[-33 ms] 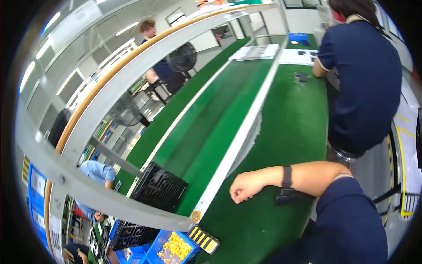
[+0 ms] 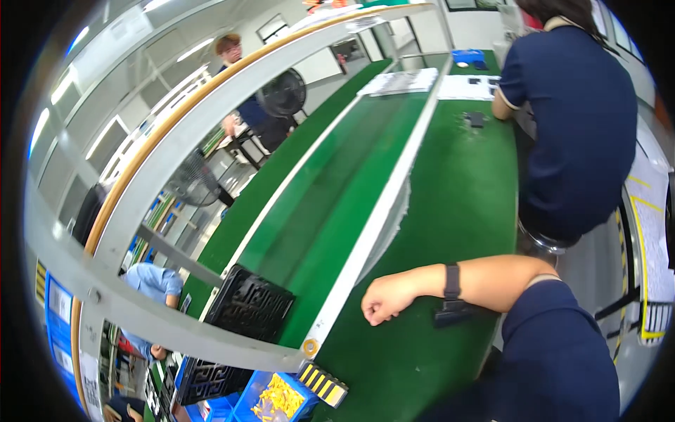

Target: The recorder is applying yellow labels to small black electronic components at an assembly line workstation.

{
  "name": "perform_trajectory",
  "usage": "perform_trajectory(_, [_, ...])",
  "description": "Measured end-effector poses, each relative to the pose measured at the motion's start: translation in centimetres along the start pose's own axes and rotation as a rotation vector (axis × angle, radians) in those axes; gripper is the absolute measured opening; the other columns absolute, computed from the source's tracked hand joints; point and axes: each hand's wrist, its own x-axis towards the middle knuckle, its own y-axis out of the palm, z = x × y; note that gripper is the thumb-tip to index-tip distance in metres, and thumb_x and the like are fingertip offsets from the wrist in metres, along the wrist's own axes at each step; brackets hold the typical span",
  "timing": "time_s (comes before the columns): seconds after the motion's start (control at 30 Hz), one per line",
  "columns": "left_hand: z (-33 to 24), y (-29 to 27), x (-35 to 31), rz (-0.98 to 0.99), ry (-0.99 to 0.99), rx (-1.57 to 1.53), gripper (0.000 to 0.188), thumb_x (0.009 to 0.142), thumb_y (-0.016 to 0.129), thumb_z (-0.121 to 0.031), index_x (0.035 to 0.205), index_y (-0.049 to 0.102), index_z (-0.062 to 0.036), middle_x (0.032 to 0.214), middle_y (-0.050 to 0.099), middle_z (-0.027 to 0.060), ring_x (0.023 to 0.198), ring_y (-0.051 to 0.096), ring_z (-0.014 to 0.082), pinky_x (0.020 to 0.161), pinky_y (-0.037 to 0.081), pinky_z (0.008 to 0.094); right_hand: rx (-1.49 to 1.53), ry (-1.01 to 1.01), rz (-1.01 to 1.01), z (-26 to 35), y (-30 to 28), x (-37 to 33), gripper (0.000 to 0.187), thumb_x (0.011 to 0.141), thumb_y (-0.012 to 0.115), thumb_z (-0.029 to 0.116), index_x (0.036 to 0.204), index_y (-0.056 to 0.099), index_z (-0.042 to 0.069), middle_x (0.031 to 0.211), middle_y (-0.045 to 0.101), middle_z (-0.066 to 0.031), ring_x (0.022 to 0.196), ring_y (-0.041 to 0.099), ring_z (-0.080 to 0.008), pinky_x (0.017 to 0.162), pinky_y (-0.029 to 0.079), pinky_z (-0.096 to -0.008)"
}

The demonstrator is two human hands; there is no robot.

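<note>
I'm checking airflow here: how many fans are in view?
2: a black fan left of the picture's top centre; a second fan, lower and farther left. Others may be hidden.

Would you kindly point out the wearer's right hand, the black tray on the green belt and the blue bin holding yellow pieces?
Right hand (image 2: 387,297): head view, its back.
Black tray (image 2: 252,304): head view, its middle.
Blue bin (image 2: 258,385): head view, left inner wall.
</note>
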Motion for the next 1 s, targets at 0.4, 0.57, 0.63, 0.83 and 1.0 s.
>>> perform_trajectory(0.4, [1.7, 0.3, 0.9, -0.227, 0.282, 0.504, 0.043, 0.093, 0.049, -0.026, 0.123, 0.048, 0.0048, 0.119, 0.053, 0.0220, 0.104, 0.053, 0.0318, 0.091, 0.041, 0.0388, 0.044, 0.101, -0.314, -4.5, -9.5, -4.2, 0.027, 0.082, 0.064, 0.027, 0.092, 0.065, 0.002, 0.078, 0.067, -0.0082, 0.071, 0.064, -0.0144, 0.061, 0.052, -0.0302])
perform_trajectory(0.57, [1.1, -0.5, 0.8, -0.300, 0.140, 0.502, 0.042, 0.093, 0.049, -0.025, 0.122, 0.048, 0.0049, 0.117, 0.054, 0.0223, 0.101, 0.054, 0.0319, 0.089, 0.042, 0.0385, -0.503, 0.663, -1.214, -14.5, -18.9, -12.1, 0.020, 0.066, 0.055, 0.015, 0.077, 0.067, 0.003, 0.081, 0.063, -0.0211, 0.079, 0.062, -0.0362, 0.071, 0.050, -0.0455])
perform_trajectory(0.63, [0.9, -0.8, 0.8, -0.327, 0.077, 0.499, 0.042, 0.093, 0.049, -0.025, 0.122, 0.049, 0.0049, 0.115, 0.055, 0.0224, 0.100, 0.055, 0.0319, 0.088, 0.043, 0.0384, -0.629, 0.869, -1.425, -18.7, -21.2, -15.6, 0.021, 0.069, 0.055, 0.012, 0.084, 0.066, 0.000, 0.096, 0.061, -0.0210, 0.087, 0.061, -0.0366, 0.076, 0.051, -0.0432])
perform_trajectory(0.83, [0.1, -2.3, 0.3, -0.415, -0.172, 0.532, 0.041, 0.093, 0.049, -0.025, 0.122, 0.049, 0.0049, 0.112, 0.057, 0.0227, 0.097, 0.056, 0.0320, 0.086, 0.044, 0.0381, -0.791, 1.358, -1.670, -26.5, -24.7, -19.5, 0.026, 0.085, 0.046, 0.017, 0.100, 0.062, 0.003, 0.099, 0.060, -0.0113, 0.097, 0.057, -0.0261, 0.080, 0.047, -0.0397])
perform_trajectory(1.0, [-0.8, -3.5, 0.1, -0.480, -0.366, 0.587, 0.041, 0.093, 0.049, -0.024, 0.121, 0.050, 0.0049, 0.109, 0.058, 0.0229, 0.094, 0.058, 0.0321, 0.084, 0.045, 0.0379, -0.670, 1.375, -1.575, -25.5, -26.6, -20.6, 0.030, 0.083, 0.050, 0.023, 0.100, 0.063, 0.002, 0.105, 0.062, -0.0120, 0.101, 0.058, -0.0264, 0.082, 0.047, -0.0401])
